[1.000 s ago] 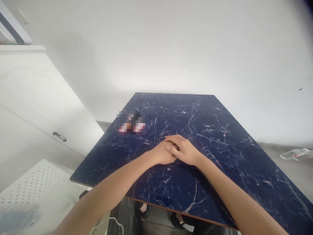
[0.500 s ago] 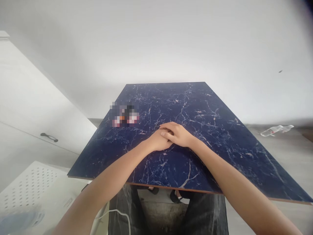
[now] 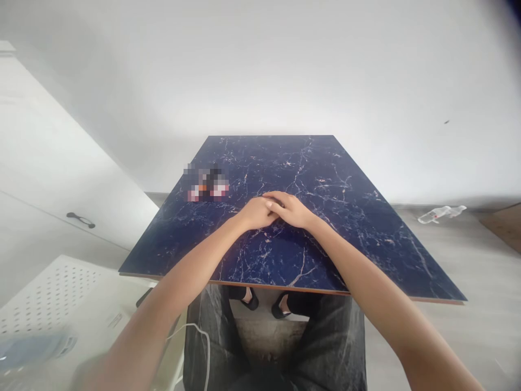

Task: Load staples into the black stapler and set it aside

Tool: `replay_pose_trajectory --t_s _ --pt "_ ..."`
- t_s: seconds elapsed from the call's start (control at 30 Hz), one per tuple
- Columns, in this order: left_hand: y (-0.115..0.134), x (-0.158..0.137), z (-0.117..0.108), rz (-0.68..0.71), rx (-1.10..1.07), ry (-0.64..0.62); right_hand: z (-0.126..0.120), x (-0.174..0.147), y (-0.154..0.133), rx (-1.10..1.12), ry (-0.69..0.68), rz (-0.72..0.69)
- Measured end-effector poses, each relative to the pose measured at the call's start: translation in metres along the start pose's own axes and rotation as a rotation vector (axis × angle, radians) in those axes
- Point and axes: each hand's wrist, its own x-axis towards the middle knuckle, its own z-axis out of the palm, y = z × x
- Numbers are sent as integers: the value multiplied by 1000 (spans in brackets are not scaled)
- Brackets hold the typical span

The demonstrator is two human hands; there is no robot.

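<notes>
My left hand [image 3: 256, 213] lies palm down on the blue marble-patterned tabletop [image 3: 285, 260]. Across it rests my right hand [image 3: 293, 210], its fingers laid flat over the back of the left and its thumb spread apart. Most of the left fingers are covered by the right hand; the part that shows looks flat. Neither hand holds an object. Beyond my left hand, near the table's left edge, is a pixelated patch [image 3: 207, 184] with dark, pink, white and orange colours; what it is cannot be made out.
A white cabinet [image 3: 49, 163] with a dark handle [image 3: 80, 219] stands at the left. Below it is a white perforated surface [image 3: 49, 293] with a clear bluish plastic thing [image 3: 36, 347]. A clear bottle [image 3: 442, 214] lies on the floor at right, near a brown board [image 3: 504, 228].
The view has shifted slightly, so the table and hands appear a little higher and the bottle further left. My hands keep the same pose, right over left.
</notes>
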Motion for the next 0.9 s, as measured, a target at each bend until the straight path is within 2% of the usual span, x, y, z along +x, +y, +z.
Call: replay_pose_trajectory --t_s 0.07,0.1,0.17,0.2,0.23,0.3,0.37,0.4,0.47,0.53,0.73,0.8,0.9 --pt "-14 -4 -24 -109 96 173 -5 -1 8 15 101 48" --pt "-23 -8 -38 -199 141 317 -7 -1 15 27 150 87" --pt "-42 -20 -63 -442 245 604 -9 0 32 89 218 196" --pt "-51 -27 -73 -556 288 706 -10 1 40 150 243 262" --pt "-61 -35 -82 -651 323 762 -9 2 48 220 261 325" --pt "-80 -51 -92 -838 346 793 -8 5 58 362 297 412" --pt "-97 -64 -94 -965 281 710 -8 6 62 461 311 443" --pt "-104 -68 -94 -957 224 613 -8 6 62 488 311 450" --pt "-114 -73 -91 -852 124 417 -10 6 60 509 300 458" --pt "-119 -74 -87 -769 92 319 -11 5 58 510 296 460" --pt "-112 -72 -80 -771 112 396 -12 6 59 519 294 438" --pt "-102 -69 -76 -693 70 380 -11 6 59 512 293 433" --pt "-79 -59 -63 -452 -27 267 -10 5 55 405 256 408"
